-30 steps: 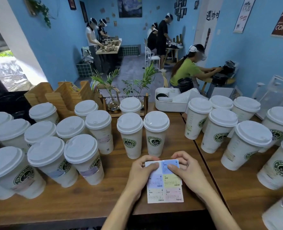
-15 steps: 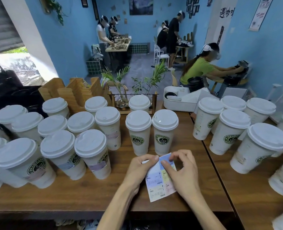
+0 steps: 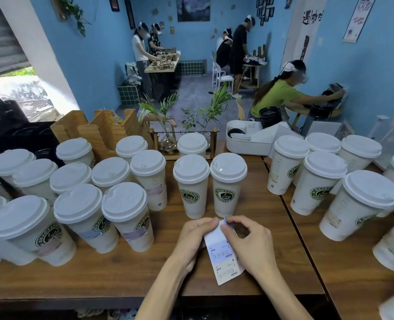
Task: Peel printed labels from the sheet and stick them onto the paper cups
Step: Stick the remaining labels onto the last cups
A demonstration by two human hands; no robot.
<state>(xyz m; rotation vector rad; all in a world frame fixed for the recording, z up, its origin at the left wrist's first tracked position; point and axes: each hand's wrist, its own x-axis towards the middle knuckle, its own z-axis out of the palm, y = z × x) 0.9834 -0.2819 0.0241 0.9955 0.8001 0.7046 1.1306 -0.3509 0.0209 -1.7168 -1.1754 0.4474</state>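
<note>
The label sheet [image 3: 223,252] is held just above the bench [image 3: 249,227] at 6 o'clock, tilted on edge so that its top corner is offered to the fingers. It is gripped along its left side by the left hand [image 3: 195,236], fingers curled round the edge, apparently to steady the backing. The top corner is pinched by the right hand [image 3: 249,241] between thumb and forefinger, where a blue label [image 3: 226,222] appears to be lifted from the sheet; how far it is freed cannot be told. Two lidded paper cups [image 3: 211,184] are stood at 12 o'clock just beyond the hands, logos facing forward and no label seen on them, so they are judged the nearest targets. At 9 o'clock a dense cluster of labelled cups [image 3: 126,218] is packed close, several already bearing pale stickers. At 3 o'clock more cups [image 3: 362,204] are ranged beyond the bench seam [image 3: 293,218]. Open wood is left around the hands, narrowing toward the front bench edge at 6 o'clock
</note>
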